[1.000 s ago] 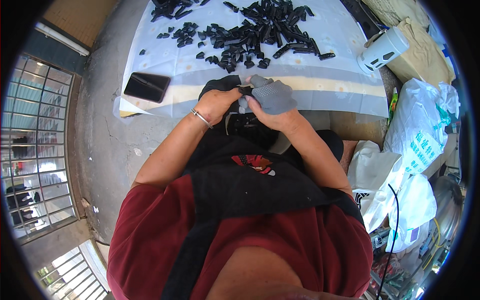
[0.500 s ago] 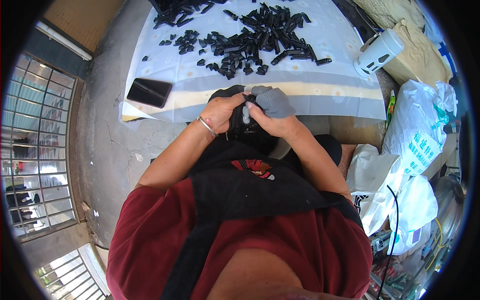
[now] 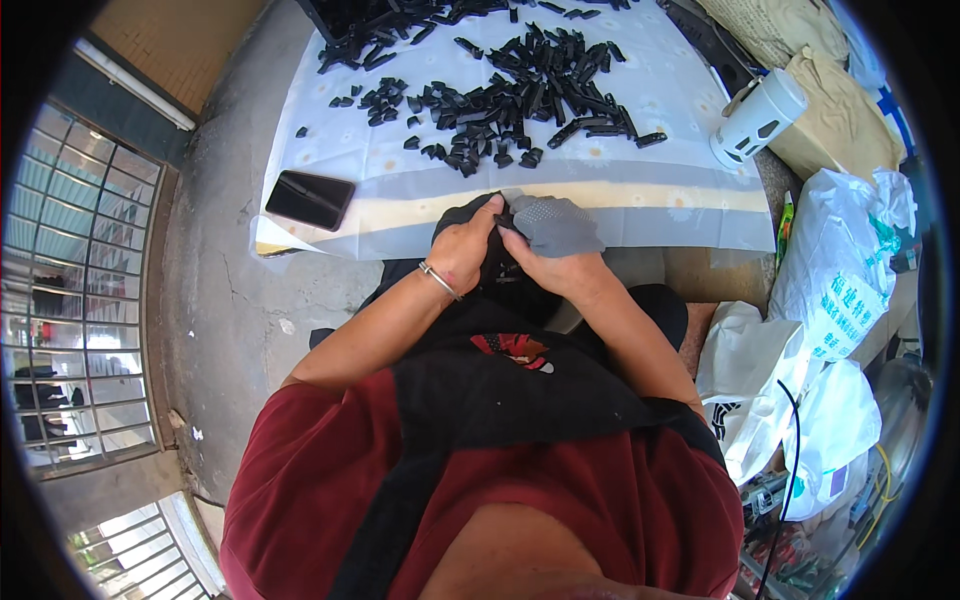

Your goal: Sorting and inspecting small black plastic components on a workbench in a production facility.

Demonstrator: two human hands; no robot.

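At the near edge of the table, my left hand (image 3: 464,248) and my right hand (image 3: 558,262) are brought together, thumbs up and fingers closed. A small black plastic piece (image 3: 508,221) is pinched between them, mostly covered by the thumbs. A grey dotted glove (image 3: 560,226) covers fingers of my right hand, with its thumb bare. Black cloth wraps around the far side of my left hand, which wears a silver bangle (image 3: 441,281) at the wrist. Dark shapes below the hands, over my lap, are too dim to make out.
Many loose black plastic pieces (image 3: 540,90) lie on the patterned tablecloth (image 3: 400,215), near a black bin (image 3: 335,18). A phone (image 3: 310,199) sits at the near left, a white tumbler (image 3: 758,118) at the right. White bags (image 3: 830,265) crowd the right side.
My thumbs have shifted on the small black piece, which shows less now. The whole view has moved slightly, with the table lower and further right in it.
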